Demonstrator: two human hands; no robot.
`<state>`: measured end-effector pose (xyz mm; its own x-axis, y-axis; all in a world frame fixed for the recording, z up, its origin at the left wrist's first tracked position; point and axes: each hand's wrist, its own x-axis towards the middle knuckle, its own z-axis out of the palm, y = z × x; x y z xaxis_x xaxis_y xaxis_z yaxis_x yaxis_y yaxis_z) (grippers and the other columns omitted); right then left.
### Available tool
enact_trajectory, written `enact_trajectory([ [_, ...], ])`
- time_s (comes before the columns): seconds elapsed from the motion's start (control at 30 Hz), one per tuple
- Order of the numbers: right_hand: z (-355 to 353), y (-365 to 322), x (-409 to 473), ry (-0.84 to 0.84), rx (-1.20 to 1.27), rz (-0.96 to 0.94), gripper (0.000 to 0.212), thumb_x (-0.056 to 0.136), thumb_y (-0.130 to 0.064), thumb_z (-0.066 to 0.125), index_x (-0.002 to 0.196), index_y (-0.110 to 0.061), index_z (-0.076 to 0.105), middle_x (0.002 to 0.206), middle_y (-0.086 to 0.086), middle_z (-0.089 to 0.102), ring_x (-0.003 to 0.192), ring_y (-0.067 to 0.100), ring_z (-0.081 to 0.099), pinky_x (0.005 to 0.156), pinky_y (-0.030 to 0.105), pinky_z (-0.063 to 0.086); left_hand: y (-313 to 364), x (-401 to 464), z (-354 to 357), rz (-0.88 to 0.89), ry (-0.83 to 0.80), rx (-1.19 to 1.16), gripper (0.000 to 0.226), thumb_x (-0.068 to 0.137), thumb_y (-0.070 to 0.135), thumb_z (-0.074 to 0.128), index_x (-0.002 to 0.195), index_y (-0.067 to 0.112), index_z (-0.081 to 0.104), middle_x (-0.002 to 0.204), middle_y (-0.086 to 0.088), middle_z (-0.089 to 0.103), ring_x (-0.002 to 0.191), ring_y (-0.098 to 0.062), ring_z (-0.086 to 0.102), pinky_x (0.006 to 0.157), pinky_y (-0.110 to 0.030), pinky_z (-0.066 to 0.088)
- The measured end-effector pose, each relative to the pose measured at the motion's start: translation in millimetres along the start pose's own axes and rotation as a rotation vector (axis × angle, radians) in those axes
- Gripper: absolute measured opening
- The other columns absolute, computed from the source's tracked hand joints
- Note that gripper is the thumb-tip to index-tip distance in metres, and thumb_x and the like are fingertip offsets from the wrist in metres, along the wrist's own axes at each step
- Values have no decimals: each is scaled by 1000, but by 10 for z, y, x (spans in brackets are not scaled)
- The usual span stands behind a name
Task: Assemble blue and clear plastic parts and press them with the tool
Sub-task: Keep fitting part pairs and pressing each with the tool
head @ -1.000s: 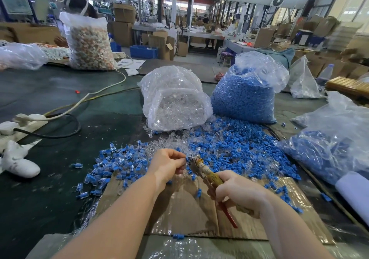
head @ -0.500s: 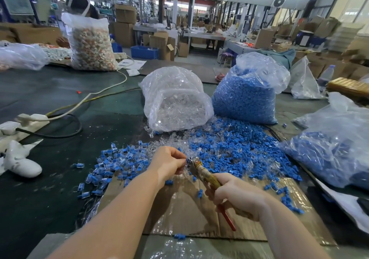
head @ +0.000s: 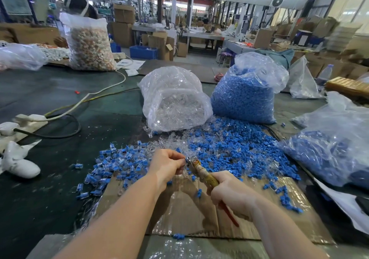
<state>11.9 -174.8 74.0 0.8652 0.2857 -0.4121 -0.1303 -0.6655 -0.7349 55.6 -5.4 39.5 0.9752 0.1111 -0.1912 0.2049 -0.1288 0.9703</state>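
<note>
Head view: left hand pinches a small blue-and-clear part at its fingertips against the pliers nose, right hand wrapped round the handles; hold part square, squeeze steadily, fingertips clear of jaws.

Bare cardboard near hands looks passable – loose parts pile & bags block beyond.
</note>
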Motion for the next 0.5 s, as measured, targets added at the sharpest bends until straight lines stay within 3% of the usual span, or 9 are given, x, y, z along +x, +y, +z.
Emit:
enact_trajectory([
  [0.13, 41, 13, 13, 17, 67, -11, 26, 74, 8, 52, 68, -16, 47, 63, 0, 44, 42, 5, 40, 42, 15, 35, 3, 12, 39, 3, 43, -42, 10, 86, -4, 59, 85, 5, 64, 77, -10, 64, 63, -14, 59, 54, -17, 52],
  [0.23, 45, 59, 29, 77, 207, 19, 17, 71, 8, 56, 78, -7, 50, 66, 2, 46, 44, 6, 41, 41, 16, 36, -27, 35, 6, -5, 157, -57, 8, 87, -1, 58, 89, 3, 65, 71, -8, 62, 58, -14, 56, 53, -21, 50],
  [0.33, 32, 223, 157, 279, 209, 41, 18, 74, 8, 52, 84, -6, 53, 69, 5, 48, 49, 12, 43, 44, 22, 36, -90, 89, -144, 87, 336, 199, 8, 90, 9, 58, 91, 11, 65, 82, -2, 65, 66, -14, 56, 59, -23, 45],
  [0.37, 18, 296, 208, 367, 126, 53, 20, 76, 5, 53, 91, -9, 55, 75, 6, 52, 56, 15, 47, 48, 24, 40, -104, 98, -212, 138, 397, 325, 10, 91, 11, 57, 93, 13, 66, 85, 1, 65, 69, -11, 55, 58, -19, 41],
  [0.43, -34, 463, 292, 530, -176, 107, 23, 81, -11, 61, 103, -12, 56, 95, 8, 58, 83, 21, 54, 73, 33, 47, -153, 129, -352, 222, 486, 502, 15, 92, 13, 54, 99, 15, 68, 92, 1, 65, 75, -12, 55, 58, -20, 39],
  [0.5, -83, 606, 308, 633, -417, 191, 38, 83, -34, 66, 113, -14, 52, 112, 7, 53, 106, 23, 47, 91, 36, 40, -218, 160, -491, 247, 537, 622, 19, 94, 13, 52, 102, 15, 69, 102, -4, 64, 82, -18, 57, 66, -30, 47],
])
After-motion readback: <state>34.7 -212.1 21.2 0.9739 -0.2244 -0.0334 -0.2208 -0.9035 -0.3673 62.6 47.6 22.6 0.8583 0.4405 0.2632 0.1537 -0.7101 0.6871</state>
